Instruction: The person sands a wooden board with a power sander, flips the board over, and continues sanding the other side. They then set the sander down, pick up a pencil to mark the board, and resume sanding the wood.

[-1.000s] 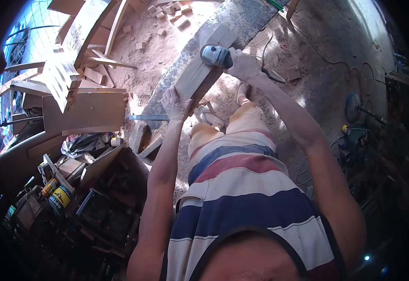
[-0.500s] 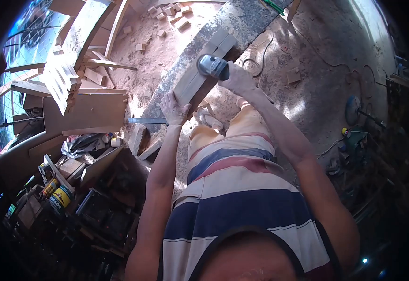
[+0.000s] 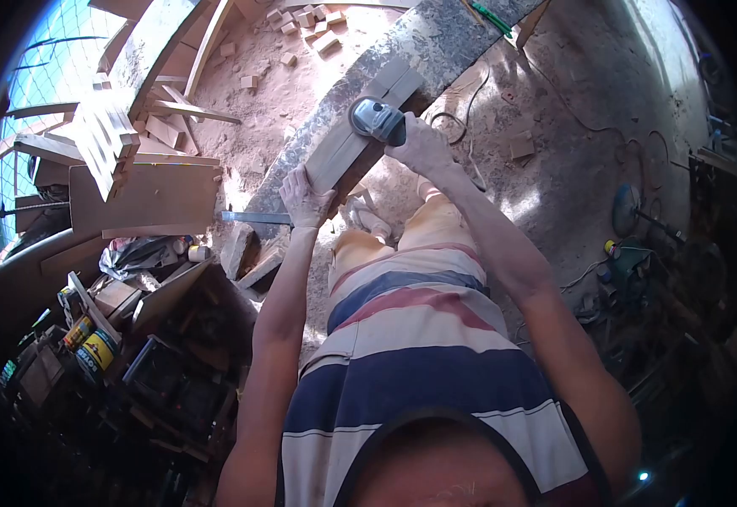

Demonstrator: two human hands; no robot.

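My right hand is wrapped round the rear of a grey power sander, whose round head rests on a wooden block. The block lies at a slant along a worn, stained bench. At the block's near end, my left hand presses on the wood, with its fingers over the top and its thumb towards the near side. A flat metal bar sticks out to the left beside this hand.
Curved wooden pieces are stacked at the upper left, above a brown board. Small wood blocks lie on the dusty floor. A cable runs across the right side. A yellow can stands at the lower left.
The whole view has shifted slightly, with most things a little further left. Relative to the block, the sander and both hands look nearly the same.
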